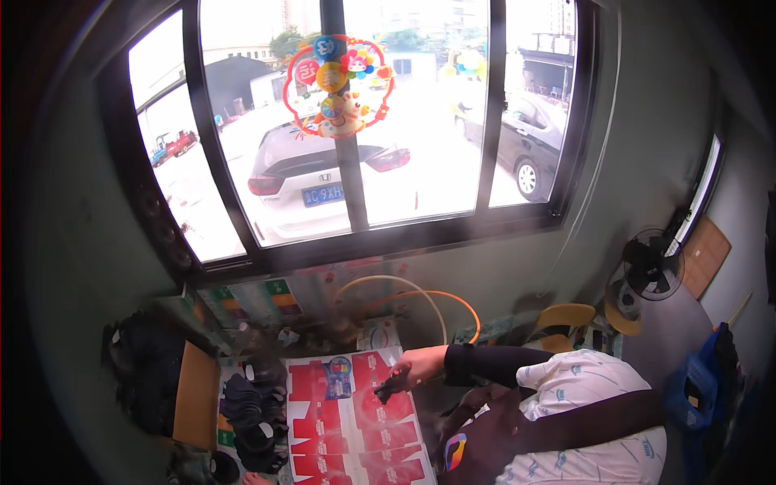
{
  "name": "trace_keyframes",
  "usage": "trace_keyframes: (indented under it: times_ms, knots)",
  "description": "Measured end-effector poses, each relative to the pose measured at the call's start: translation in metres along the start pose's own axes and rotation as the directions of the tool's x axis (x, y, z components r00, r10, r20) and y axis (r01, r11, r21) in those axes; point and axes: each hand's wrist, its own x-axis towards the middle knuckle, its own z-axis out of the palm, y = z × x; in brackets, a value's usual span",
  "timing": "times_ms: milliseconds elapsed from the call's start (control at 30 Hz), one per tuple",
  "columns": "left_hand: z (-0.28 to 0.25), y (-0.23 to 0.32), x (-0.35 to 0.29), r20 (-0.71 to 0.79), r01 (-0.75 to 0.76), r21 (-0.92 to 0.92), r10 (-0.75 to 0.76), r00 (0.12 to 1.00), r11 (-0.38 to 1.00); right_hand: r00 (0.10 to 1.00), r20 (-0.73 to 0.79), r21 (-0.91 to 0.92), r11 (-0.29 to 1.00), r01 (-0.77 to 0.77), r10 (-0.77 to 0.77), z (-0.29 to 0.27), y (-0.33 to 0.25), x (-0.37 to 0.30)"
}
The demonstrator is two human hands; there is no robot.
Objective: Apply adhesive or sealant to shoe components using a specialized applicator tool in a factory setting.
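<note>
My right hand (416, 368), at the end of a dark sleeve, is closed round a small black object (392, 388) whose exact kind I cannot make out. It is over the right part of a red and white printed cardboard sheet (349, 420) on the table. Left of that hand, a blue printed packet (338, 378) lies on the sheet. Only a sliver of my left hand (255, 479) shows at the lower edge, beside a pile of black rounded parts (242, 396); its fingers are mostly cut off.
An open brown carton (196, 392) stands at the left, next to a dark heap (145, 372). Behind the table, an orange hose (461, 299) and a pale hose (420, 287) arch up. A fan (653, 263), yellow chair (566, 315) and blue basket (693, 388) are at right.
</note>
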Motion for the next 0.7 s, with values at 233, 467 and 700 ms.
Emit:
trace_keyframes:
  times_ms: [233, 467, 700]
  knots:
    - [0.043, -0.02, 0.02, 0.053, 0.107, -0.631, -0.094, 0.994, 0.769, 0.994, 0.111, 0.029, 1.0, 0.007, -0.01, 0.008, -0.005, 0.021]
    - [0.062, -0.01, 0.028, 0.318, 0.465, -0.65, -0.341, 0.885, 0.601, 0.994, 0.109, 0.006, 1.0, 0.027, -0.027, 0.011, 0.003, 0.016]
    - [0.075, -0.017, 0.029, 0.543, 0.598, -0.8, -0.37, 0.753, 0.044, 0.999, 0.002, -0.025, 0.999, -0.044, 0.044, 0.007, 0.011, 0.004]
